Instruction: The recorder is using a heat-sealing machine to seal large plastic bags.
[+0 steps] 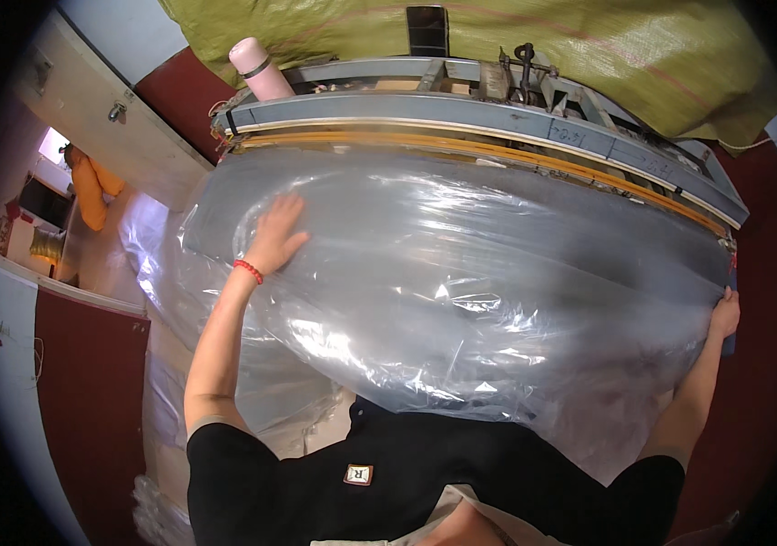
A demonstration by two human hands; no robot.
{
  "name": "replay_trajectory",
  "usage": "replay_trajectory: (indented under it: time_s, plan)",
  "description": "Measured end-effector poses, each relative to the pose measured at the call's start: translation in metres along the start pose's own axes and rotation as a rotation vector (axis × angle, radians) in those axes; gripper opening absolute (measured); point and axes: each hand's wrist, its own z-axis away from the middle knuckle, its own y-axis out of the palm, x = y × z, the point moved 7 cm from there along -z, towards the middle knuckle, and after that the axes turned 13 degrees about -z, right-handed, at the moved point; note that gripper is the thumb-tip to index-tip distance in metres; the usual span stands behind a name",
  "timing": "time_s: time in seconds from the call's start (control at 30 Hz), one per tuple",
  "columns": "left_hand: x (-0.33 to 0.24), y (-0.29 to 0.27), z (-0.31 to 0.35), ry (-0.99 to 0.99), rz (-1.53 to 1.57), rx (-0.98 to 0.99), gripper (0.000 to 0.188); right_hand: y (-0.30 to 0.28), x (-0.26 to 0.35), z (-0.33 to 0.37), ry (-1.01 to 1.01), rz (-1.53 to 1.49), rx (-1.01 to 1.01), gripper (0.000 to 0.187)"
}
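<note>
A wide sheet of clear plastic film (388,246) lies in shiny wrinkles over the work surface and hangs down toward me. On its left part my left hand (277,232) rests flat, fingers stretched out and apart, with a red bead bracelet (248,270) at the wrist. Over at the far right edge, my right hand (725,314) has its fingers closed on the border of the film. Just beyond the film runs a long grey metal bar (388,113) with orange-yellow strips (461,147) along its near side, part of a bench machine.
A pink bottle (259,68) stands behind the bar's left end. Metal clamp parts (525,77) sit at the back, before a yellow-green woven sheet (315,27). More plastic film (156,246) spills down at the left, near an open door (106,100) and a person in orange (90,189).
</note>
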Motion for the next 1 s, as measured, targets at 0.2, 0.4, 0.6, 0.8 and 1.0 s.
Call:
replay_trajectory:
  time_s: [0.2, 0.4, 0.6, 0.8, 1.0]
  plan:
    - [-0.048, -0.027, -0.043, 0.136, 0.209, -0.116, 0.049, -0.002, -0.016, -0.004, 0.017, -0.009, 0.007, 0.038]
    - [-0.076, -0.034, -0.076, 0.171, 0.103, -0.308, 0.04, 0.009, -0.063, -0.033, -0.002, -0.32, -0.014, 0.04]
    - [-0.052, -0.021, -0.095, -0.115, 0.311, -0.475, 0.028, -0.009, -0.095, -0.032, 0.139, -1.22, 0.07, 0.036]
    - [-0.035, 0.0, -0.102, -0.224, 0.38, -0.389, 0.025, -0.063, -0.108, -0.01, 0.246, -1.389, -0.031, 0.032]
    - [-0.039, -0.014, -0.112, -0.129, 0.222, -0.378, 0.011, -0.058, -0.106, -0.024, 0.242, -1.208, -0.127, 0.033]
